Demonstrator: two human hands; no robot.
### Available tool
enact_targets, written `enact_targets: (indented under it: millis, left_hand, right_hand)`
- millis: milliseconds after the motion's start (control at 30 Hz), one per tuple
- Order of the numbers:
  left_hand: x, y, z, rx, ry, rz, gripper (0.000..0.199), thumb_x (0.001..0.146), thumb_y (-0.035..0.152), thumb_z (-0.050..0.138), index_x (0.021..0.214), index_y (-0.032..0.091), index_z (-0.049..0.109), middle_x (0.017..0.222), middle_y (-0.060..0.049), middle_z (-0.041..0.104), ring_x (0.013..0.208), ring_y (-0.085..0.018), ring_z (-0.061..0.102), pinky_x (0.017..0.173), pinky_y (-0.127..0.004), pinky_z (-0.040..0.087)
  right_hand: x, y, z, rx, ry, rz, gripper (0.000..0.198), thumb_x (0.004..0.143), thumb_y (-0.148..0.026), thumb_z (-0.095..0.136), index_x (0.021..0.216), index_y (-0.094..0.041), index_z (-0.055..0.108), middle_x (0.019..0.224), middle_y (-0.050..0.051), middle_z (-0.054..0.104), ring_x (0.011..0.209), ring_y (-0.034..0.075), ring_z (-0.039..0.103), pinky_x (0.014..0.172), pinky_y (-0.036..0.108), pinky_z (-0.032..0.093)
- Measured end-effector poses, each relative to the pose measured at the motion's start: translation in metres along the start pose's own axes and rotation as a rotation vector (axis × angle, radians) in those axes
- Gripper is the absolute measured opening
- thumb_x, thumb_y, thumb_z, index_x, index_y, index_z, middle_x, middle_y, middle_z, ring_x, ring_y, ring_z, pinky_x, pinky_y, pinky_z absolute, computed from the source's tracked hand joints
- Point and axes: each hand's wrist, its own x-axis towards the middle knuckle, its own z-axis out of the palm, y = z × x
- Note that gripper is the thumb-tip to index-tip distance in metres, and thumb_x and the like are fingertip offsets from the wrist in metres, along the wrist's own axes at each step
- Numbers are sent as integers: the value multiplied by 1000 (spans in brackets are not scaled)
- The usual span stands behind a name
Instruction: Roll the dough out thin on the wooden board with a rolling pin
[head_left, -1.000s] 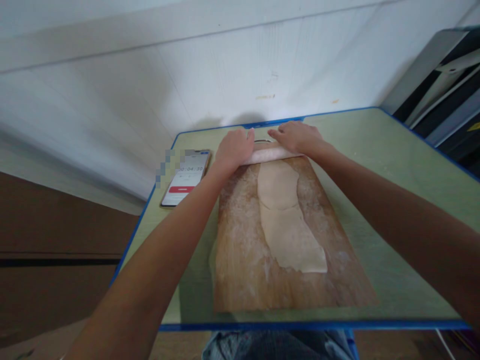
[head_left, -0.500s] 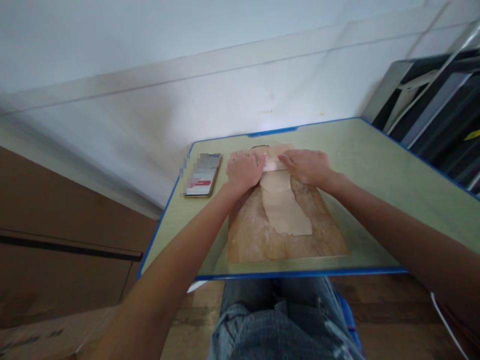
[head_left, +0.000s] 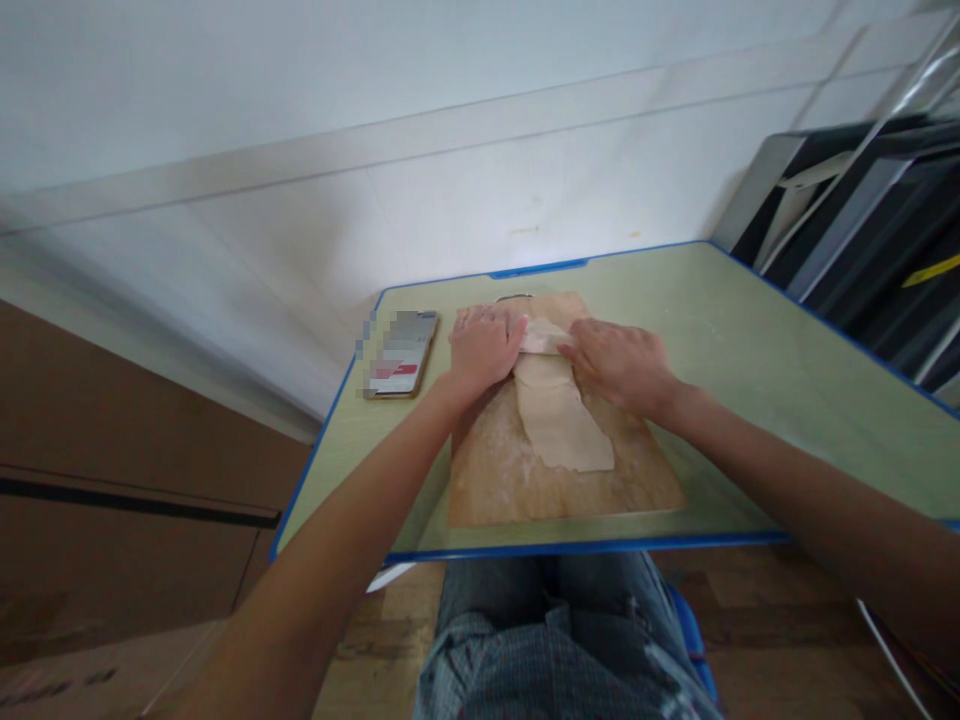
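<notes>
A long, thin sheet of dough lies flat on a floured wooden board, its ragged near end slanting to the right. Across its far part rests a pale, flour-dusted rolling pin. My left hand is closed over the pin's left end. Over the right end, my right hand is curled with its thumb against the pin. Both ends of the pin are hidden under my hands. A bit of dough shows beyond the pin.
A phone lies left of the board on the green, blue-edged table. A white wall stands behind the table. Dark flat panels lean at the right. Brown cabinetry is at the left.
The rolling pin and my hands have come slightly toward me over the dough, most clearly my right hand. More dough shows beyond the pin. The view has shifted a little.
</notes>
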Motion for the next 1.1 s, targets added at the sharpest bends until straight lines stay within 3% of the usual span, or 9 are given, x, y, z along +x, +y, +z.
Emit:
enact_targets:
  millis: [133, 267, 500, 667, 833, 1100]
  left_hand:
    - [11, 0, -1, 9, -45, 14, 48, 98, 37, 20, 122, 15, 56, 128, -12, 59, 123, -25, 48, 100, -41, 34]
    - [24, 2, -3, 25, -91, -2, 51, 98, 40, 18, 117, 17, 58, 120, -12, 63, 115, -27, 54, 93, -42, 41]
    - [43, -1, 2, -2, -178, -37, 57, 96, 48, 14, 116, 21, 60, 114, -12, 66, 104, -29, 62, 85, -43, 46]
    - [52, -1, 6, -15, -198, -54, 62, 95, 51, 14, 115, 16, 61, 115, -15, 65, 107, -31, 60, 89, -45, 44]
    - [59, 0, 11, -61, -148, -107, 60, 95, 52, 17, 122, 16, 56, 121, -14, 62, 111, -30, 58, 92, -45, 42]
    - [71, -2, 14, -104, -208, -118, 64, 94, 56, 14, 121, 17, 58, 121, -15, 62, 111, -30, 58, 93, -45, 42]
  right_hand:
    - [13, 9, 9, 46, 11, -10, 45, 96, -48, 24, 116, -17, 50, 115, 14, 64, 96, 28, 63, 65, 34, 43]
    - [28, 18, 15, 66, -2, 0, 50, 95, -52, 21, 119, -18, 49, 118, 15, 63, 102, 30, 61, 68, 36, 45]
    - [46, 26, 17, 126, -13, 2, 53, 95, -49, 20, 125, -19, 52, 129, 14, 57, 115, 30, 54, 87, 44, 44]
    - [59, 33, 19, 189, -61, -60, 54, 96, -43, 19, 129, -15, 50, 137, 13, 51, 123, 26, 48, 99, 43, 37]
    - [70, 41, 24, 220, -85, -80, 53, 95, -45, 19, 126, -17, 52, 135, 12, 53, 122, 26, 48, 98, 42, 37]
    - [84, 45, 23, 246, -121, -31, 50, 95, -49, 20, 113, -21, 56, 125, 10, 59, 113, 26, 54, 92, 41, 40]
